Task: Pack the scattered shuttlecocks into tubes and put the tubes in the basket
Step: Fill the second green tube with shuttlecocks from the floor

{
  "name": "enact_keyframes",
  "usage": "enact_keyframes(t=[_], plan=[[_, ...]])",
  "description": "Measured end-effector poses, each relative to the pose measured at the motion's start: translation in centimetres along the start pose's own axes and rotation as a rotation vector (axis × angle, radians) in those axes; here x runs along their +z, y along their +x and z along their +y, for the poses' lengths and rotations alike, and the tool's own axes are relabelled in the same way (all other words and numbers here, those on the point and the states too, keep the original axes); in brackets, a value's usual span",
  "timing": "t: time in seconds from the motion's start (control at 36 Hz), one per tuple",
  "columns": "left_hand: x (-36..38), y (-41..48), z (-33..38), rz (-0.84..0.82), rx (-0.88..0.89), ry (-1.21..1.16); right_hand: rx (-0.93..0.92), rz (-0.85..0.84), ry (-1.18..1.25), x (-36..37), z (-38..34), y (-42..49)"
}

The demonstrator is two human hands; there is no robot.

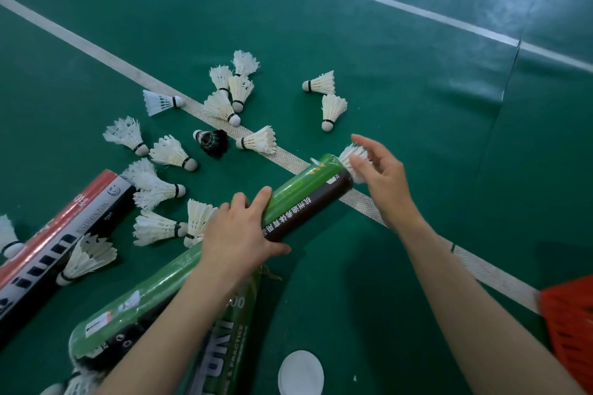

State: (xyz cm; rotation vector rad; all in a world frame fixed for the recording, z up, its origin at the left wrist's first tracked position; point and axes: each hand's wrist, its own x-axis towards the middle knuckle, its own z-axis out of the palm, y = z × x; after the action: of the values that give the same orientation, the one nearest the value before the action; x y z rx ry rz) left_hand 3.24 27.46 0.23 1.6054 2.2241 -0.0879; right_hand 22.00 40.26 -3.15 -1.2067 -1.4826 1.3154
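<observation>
**Shuttlecock at the mouth of the green tube**

The left hand (239,234) is wrapped around the middle of a green tube (298,199) that slants from the lower left of the frame up towards the centre right. A shuttlecock (349,152) sticks out of the tube's upper end, with only its white feathers showing. The right hand (382,179) sits just beside that end with its fingers loosely spread and its thumb against the feathers, gripping nothing.

Loose shuttlecocks (221,104) lie scattered over the green floor (401,90) in the centre and left of the frame, a black one (213,142) among them. Some lie on a white line (96,50).

A red and black tube (61,234) is cut off by the left edge. A second green tube (231,340) at the bottom is partly covered by the left forearm, and its print is only partly readable. A white lid (300,373) lies at the bottom edge. Only a corner of the orange basket (571,327) shows at the lower right. How many shuttlecocks are inside the held tube cannot be seen.
</observation>
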Motion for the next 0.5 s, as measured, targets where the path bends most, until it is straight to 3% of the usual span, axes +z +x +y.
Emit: enact_keyframes(t=[0.19,0.31,0.5], plan=[[0.2,-1.5,0.4,0.021,0.049,-0.016,0.014,0.014,0.109,0.3,-0.8,-1.4],[0.0,-2.1,0.5,0.05,0.06,-0.053,0.03,-0.121,0.276,-0.3,-0.6,-1.9],[-0.7,-1.6,0.7,0.097,0.049,-0.046,0.037,-0.183,0.281,0.5,-1.0,-2.9]])
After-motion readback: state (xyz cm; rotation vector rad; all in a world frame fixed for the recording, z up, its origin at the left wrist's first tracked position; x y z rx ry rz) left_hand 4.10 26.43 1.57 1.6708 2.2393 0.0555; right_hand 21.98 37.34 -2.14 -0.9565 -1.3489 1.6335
